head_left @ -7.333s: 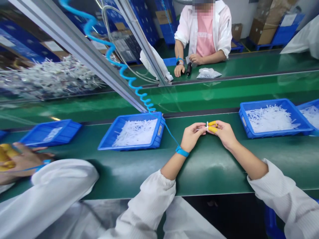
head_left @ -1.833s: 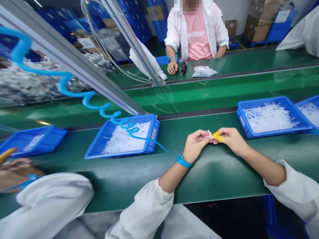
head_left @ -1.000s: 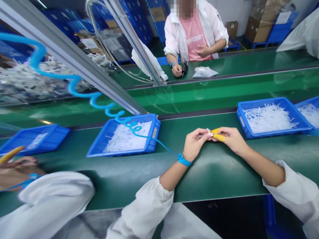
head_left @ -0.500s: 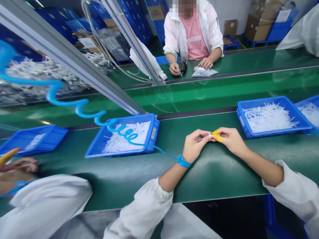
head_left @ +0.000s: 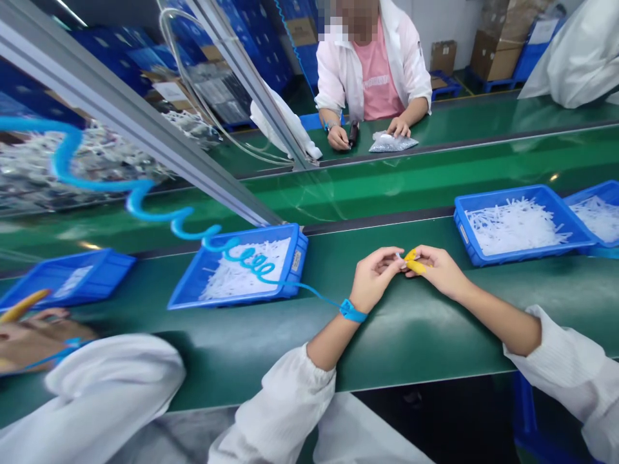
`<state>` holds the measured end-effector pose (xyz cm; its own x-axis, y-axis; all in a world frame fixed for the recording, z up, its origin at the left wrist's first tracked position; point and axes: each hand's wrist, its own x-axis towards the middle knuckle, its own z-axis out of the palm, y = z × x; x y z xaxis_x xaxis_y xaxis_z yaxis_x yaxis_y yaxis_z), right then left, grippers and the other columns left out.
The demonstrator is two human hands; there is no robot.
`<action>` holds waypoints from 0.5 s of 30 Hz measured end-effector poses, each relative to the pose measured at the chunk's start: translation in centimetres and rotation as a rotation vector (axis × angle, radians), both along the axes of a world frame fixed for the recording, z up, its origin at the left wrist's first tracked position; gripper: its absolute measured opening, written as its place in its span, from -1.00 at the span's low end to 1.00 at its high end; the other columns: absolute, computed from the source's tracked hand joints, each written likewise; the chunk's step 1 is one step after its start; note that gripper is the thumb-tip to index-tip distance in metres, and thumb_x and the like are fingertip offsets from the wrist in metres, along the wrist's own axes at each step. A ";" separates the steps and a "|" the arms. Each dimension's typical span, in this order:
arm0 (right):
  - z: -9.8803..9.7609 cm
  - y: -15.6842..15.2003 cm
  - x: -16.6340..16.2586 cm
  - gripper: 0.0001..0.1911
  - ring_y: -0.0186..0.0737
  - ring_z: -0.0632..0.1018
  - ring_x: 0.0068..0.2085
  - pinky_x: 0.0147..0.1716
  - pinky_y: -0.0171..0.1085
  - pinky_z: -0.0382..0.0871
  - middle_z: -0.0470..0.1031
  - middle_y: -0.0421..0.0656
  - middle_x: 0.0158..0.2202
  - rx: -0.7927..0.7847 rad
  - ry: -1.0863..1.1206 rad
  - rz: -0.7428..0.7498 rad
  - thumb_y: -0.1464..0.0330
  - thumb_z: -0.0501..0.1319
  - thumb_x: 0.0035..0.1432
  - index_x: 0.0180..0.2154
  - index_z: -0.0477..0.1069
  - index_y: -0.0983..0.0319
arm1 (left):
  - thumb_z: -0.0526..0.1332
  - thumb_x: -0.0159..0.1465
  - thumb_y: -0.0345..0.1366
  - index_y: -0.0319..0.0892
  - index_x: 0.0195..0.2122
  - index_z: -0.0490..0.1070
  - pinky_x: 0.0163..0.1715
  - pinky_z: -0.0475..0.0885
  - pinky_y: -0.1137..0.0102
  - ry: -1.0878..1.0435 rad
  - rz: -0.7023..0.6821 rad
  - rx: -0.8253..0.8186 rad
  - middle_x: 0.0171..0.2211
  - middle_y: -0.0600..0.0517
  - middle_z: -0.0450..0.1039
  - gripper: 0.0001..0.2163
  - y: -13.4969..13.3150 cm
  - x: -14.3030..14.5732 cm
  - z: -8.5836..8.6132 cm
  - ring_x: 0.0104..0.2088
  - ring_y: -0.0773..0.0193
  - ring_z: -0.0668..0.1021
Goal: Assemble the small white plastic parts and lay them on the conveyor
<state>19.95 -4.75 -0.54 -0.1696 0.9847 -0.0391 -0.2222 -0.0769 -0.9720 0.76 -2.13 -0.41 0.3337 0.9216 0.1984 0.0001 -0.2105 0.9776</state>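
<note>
Above the green work surface, my left hand pinches a small white plastic piece between thumb and fingers. A blue wrist strap with a coiled cord is on that wrist. My right hand meets it fingertip to fingertip, with yellow covers on its thumb and a finger; these close on the same small piece. Its exact shape is mostly hidden by the fingers. Left of my hands stands a blue tray of thin white plastic strips.
To the right, another blue tray holds white strips, with a further tray overlapping it. The coiled blue cord crosses the left side. A co-worker's hand is at far left. Opposite, a person handles a plastic bag.
Both my hands stay together and have shifted slightly left in view, the fingers turning a little around the small piece. At far left, the co-worker's hand has moved right.
</note>
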 end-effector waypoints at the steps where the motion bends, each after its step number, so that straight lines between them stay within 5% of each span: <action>1: 0.1 0.0 0.0 -0.64 -0.20 0.68 -0.26 -0.19 -0.20 0.63 0.63 -0.17 -0.31 0.003 0.010 -0.003 0.13 0.56 0.03 -0.30 0.55 0.22 | 0.40 0.32 -0.18 -0.18 -0.11 0.64 -0.15 0.63 0.37 0.024 0.035 0.026 -0.20 -0.05 0.64 -0.79 0.0 -0.1 0.1 -0.23 0.21 0.69; 8: 1.2 -0.3 0.2 -0.54 -0.25 0.66 -0.37 -0.35 -0.32 0.58 0.64 -0.17 -0.32 -0.106 0.194 0.008 0.12 0.54 0.08 -0.07 0.54 0.19 | 0.39 0.34 -0.20 -0.19 -0.18 0.63 -0.12 0.62 0.32 0.070 0.187 0.150 -0.21 -0.07 0.68 -0.83 0.0 -0.5 0.7 -0.20 0.17 0.70; 11: 1.5 -0.5 0.2 -0.53 -0.21 0.69 -0.34 -0.32 -0.29 0.62 0.68 -0.08 -0.29 -0.202 0.300 0.066 0.03 0.49 0.13 -0.10 0.55 0.22 | 0.38 0.36 -0.24 -0.17 -0.18 0.64 -0.03 0.59 0.30 0.126 0.181 0.244 -0.19 -0.06 0.68 -0.88 -0.2 -0.6 0.8 -0.15 0.16 0.69; 15: 1.4 -0.4 0.2 -0.58 -0.23 0.70 -0.30 -0.25 -0.31 0.63 0.69 -0.10 -0.28 -0.225 0.308 0.038 0.16 0.60 -0.01 -0.20 0.59 0.23 | 0.37 0.37 -0.26 -0.15 -0.16 0.65 0.05 0.57 0.28 0.117 0.102 0.268 -0.14 -0.06 0.69 -0.89 -0.3 -0.6 0.9 -0.09 0.15 0.69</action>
<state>20.11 -5.20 0.88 -0.2433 0.9501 -0.1955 -0.4942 -0.2948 -0.8179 0.12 -2.38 0.45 0.2771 0.8714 0.4048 0.1437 -0.4541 0.8793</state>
